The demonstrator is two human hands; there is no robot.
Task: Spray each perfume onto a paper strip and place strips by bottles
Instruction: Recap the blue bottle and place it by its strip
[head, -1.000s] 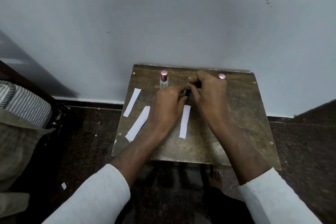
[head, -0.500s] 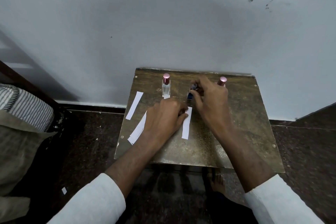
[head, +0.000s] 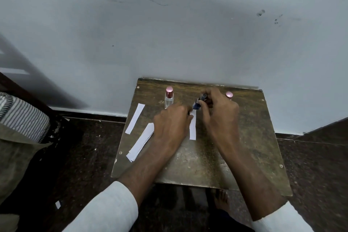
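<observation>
Blue bottle [head: 197, 105] pinched in right hand [head: 220, 115], fingers curled round its dark top at back centre of table [head: 207, 160]. Left hand [head: 172, 124] resting knuckles-up beside strip [head: 192, 128]; whether holding anything, cannot tell. Strip lying flat just in front of bottle, touching or nearly so. Best, by judgement: steady strip with left fingertips, aim nozzle down at near end, press once, briefly, keeping mist off neighbouring papers. Small bottle, dark blue, partly hidden by fingers, blurred. Clear bottle [head: 169, 98] with pink cap upright to left; another pink cap [head: 229, 95] behind right hand. Single strip [head: 135, 118] and small stack [head: 141, 142] lying at left.
</observation>
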